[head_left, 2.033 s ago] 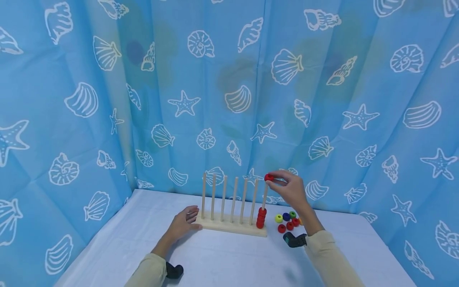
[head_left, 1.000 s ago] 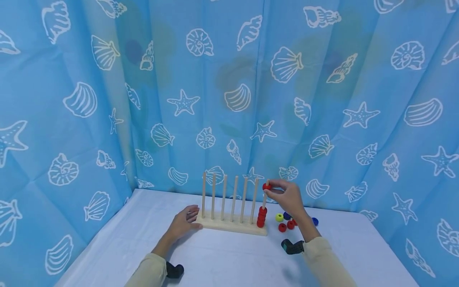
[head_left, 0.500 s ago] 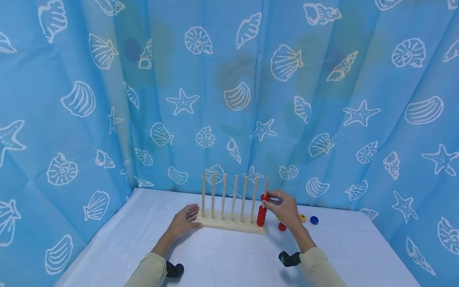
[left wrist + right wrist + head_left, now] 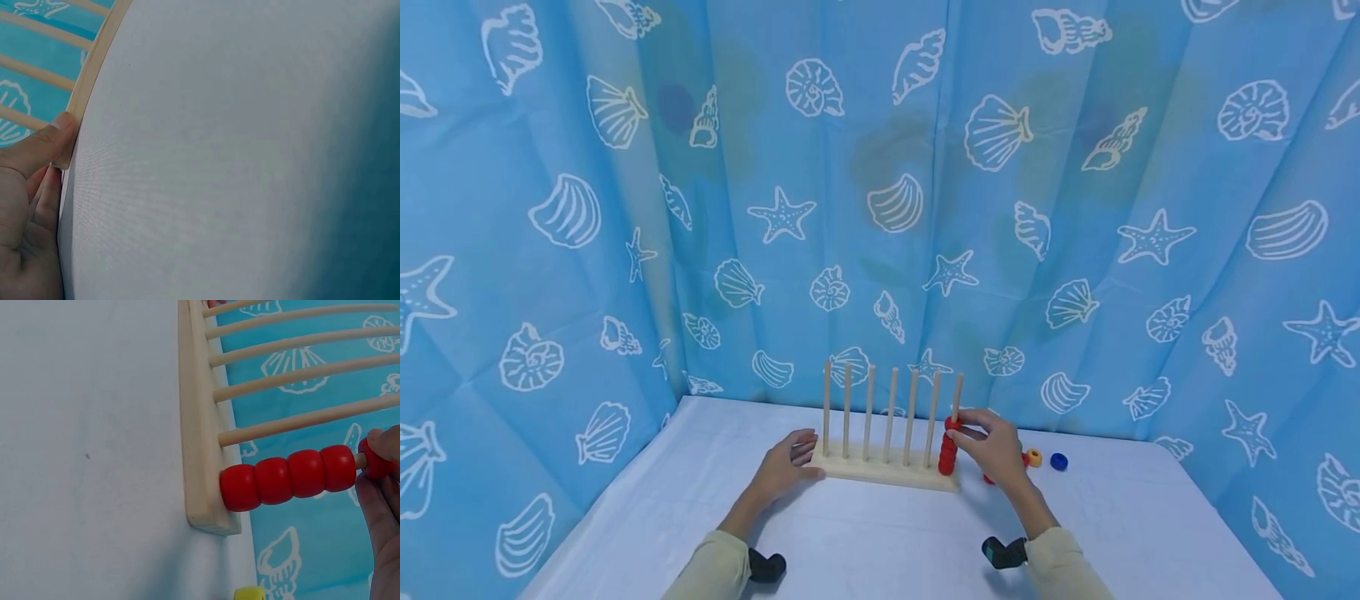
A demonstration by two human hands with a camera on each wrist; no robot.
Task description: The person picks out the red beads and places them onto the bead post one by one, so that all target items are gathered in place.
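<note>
A pale wooden peg rack (image 4: 883, 474) stands on the white table, with several upright rods in a row. My left hand (image 4: 780, 471) holds its left end, thumb on the front and fingers behind, as the left wrist view shows. On the rightmost rod sits a stack of red beads (image 4: 275, 480). My right hand (image 4: 992, 442) pinches another red bead (image 4: 374, 462) between thumb and fingers. That bead is threaded on the same rod, with a small gap above the stack in the right wrist view. The other rods carry no beads.
Loose beads lie right of the rack, partly hidden by my right hand: an orange bead (image 4: 1034, 457), a blue bead (image 4: 1058, 462), some red ones. A yellow bead (image 4: 250, 593) shows at the right wrist view's lower edge. A blue shell-patterned curtain (image 4: 880, 208) hangs behind the table (image 4: 865, 542).
My right hand has brought the red bead from the rod's tip down along it, close to the stack. My left hand has stayed at the rack's left end.
</note>
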